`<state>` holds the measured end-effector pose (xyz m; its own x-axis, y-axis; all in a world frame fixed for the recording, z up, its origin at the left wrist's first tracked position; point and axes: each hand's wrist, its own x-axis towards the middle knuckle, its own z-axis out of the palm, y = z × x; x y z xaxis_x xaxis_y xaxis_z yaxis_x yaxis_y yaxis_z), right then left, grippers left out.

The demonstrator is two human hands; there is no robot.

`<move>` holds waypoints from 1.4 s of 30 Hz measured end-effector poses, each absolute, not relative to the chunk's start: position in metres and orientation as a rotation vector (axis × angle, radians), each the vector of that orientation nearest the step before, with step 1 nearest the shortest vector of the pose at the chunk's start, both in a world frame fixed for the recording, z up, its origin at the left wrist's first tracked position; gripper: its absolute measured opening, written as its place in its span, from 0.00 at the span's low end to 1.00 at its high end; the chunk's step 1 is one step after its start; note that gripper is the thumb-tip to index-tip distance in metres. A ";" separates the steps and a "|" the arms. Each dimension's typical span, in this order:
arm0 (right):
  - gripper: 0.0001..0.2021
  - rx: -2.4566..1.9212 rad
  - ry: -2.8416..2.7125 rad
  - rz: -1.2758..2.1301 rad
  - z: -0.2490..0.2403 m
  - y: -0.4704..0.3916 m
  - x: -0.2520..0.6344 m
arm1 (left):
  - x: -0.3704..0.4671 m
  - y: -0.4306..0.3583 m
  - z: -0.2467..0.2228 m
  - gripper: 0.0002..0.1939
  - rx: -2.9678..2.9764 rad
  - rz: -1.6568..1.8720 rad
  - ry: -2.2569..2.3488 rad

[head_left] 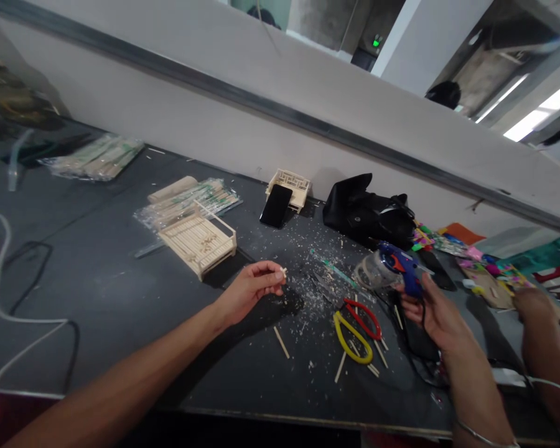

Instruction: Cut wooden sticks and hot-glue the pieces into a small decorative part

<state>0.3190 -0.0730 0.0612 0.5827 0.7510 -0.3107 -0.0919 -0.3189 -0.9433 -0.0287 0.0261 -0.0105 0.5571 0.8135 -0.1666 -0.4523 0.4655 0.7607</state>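
Between the thumb and fingers of my left hand [259, 283] is a small wooden piece [284, 272], pinched above the dark table. My right hand [432, 308] is wrapped round a blue glue gun [404, 264], beside a clear plastic cup [376, 270]. Left of and beyond my left hand stands a small slatted wooden frame [198, 239] with little wooden pieces lying on it. Scissors [354, 330] with one red and one yellow handle lie between my hands, among short sticks [281, 342] and pale scraps.
A phone [276, 206] leans on a small wooden model [295, 183] near the wall. Bagged sticks [98, 157] and a black bag [371, 211] lie at the back. White cable [4, 298] crosses the left side. Another person's hand [536, 311] is at far right.
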 end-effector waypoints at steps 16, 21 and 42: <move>0.14 -1.123 -0.721 1.478 0.034 -0.046 0.173 | -0.029 0.028 -0.008 0.15 0.619 0.863 0.583; 0.10 -1.113 -0.817 1.549 0.014 -0.049 0.168 | -0.028 0.030 -0.010 0.16 0.551 0.890 0.573; 0.30 -1.519 -1.203 1.203 0.000 -0.071 0.171 | -0.028 0.026 -0.011 0.15 0.702 0.813 0.579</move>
<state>0.1710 -0.0711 -0.0001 0.0812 0.9803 -0.1799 0.1802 -0.1919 -0.9647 -0.0275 0.0263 -0.0111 0.5607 0.8050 -0.1937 -0.4470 0.4913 0.7476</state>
